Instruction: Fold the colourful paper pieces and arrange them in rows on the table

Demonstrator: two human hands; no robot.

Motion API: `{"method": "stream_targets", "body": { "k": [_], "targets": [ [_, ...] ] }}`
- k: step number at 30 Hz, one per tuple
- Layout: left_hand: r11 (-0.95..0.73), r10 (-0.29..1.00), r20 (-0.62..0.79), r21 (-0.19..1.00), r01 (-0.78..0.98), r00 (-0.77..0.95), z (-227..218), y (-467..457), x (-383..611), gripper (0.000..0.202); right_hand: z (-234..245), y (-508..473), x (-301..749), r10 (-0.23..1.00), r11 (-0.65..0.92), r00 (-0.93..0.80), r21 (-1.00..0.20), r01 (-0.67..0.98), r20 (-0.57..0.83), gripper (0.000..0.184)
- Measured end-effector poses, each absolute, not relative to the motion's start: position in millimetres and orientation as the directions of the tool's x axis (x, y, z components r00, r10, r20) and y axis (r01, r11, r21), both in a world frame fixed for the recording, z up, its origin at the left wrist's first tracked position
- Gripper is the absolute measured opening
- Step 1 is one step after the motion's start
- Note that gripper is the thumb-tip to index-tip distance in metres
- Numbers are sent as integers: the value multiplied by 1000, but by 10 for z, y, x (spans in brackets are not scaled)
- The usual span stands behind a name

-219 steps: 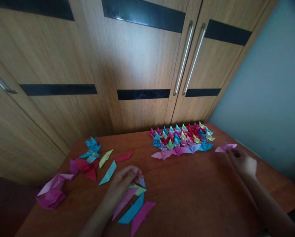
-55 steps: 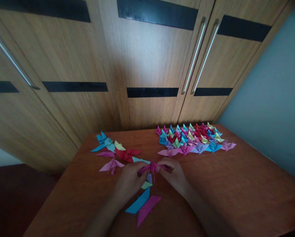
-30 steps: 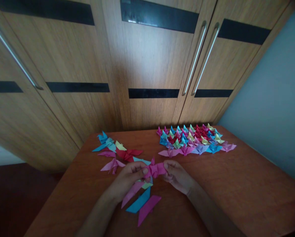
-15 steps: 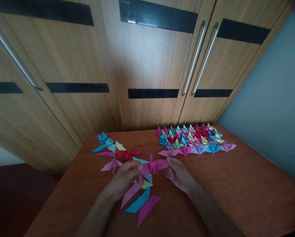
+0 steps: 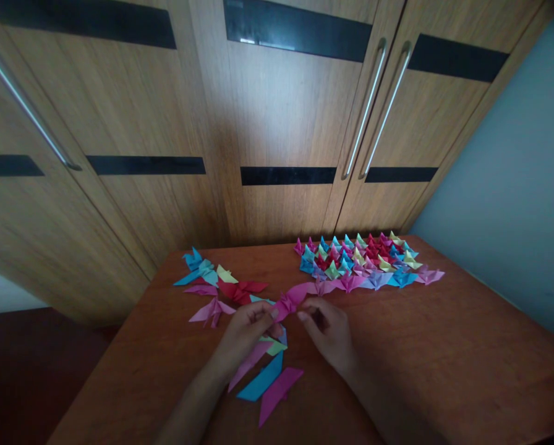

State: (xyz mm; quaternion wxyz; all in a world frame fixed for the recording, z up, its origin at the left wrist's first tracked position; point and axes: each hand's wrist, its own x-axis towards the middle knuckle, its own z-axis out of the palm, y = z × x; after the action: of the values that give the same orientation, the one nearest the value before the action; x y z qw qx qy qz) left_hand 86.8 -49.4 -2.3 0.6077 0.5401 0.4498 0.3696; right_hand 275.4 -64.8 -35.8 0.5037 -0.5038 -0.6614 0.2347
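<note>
A magenta origami crane (image 5: 287, 304) is held above the table, its wings spread and tilted up to the right. My left hand (image 5: 247, 330) pinches its left wing between thumb and fingers. The closed fingertips of my right hand (image 5: 328, 330) are at the crane's near right side, seemingly pinching a thin point of it; the exact spot is too small to make out. Under and in front of my left hand lie flat folded cranes: a pink one (image 5: 249, 366), a blue one (image 5: 261, 380), a magenta one (image 5: 279, 395) and a partly covered pale green one (image 5: 277, 347).
Tight rows of colourful standing cranes (image 5: 351, 256) fill the table's back right. A loose group with a red crane (image 5: 242, 290), a pink crane (image 5: 212, 310) and a blue crane (image 5: 193, 262) lies back left. The wooden table (image 5: 420, 352) meets a wardrobe (image 5: 277, 111) behind.
My right hand has moved from the crane's right wing to its near side. The crane has tilted, its right wing now higher and bent upward. My left hand keeps hold of the left wing.
</note>
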Motion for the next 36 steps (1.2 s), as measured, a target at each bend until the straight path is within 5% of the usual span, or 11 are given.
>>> {"method": "stream_targets", "body": {
  "k": [6, 17, 28, 36],
  "targets": [
    [152, 901, -141, 988, 6, 410, -75, -542, 956, 30, -359, -636, 2731, 860, 438, -10, -728, 528, 510, 14],
    [139, 922, -121, 990, -24, 368, -64, -533, 876, 33, -353, -590, 3091, 739, 367, 198, -631, 684, 644, 13],
    [189, 912, -148, 979, -70, 383, 4, -609, 938, 30, -398, -706, 5012, 421, -164, 603, -597, 785, 678, 49],
    [95, 899, -107, 994, 51, 425, -87, -587, 927, 34, -748, -819, 5819, 577, -376, 601, -473, 797, 553, 38]
  ]
}}
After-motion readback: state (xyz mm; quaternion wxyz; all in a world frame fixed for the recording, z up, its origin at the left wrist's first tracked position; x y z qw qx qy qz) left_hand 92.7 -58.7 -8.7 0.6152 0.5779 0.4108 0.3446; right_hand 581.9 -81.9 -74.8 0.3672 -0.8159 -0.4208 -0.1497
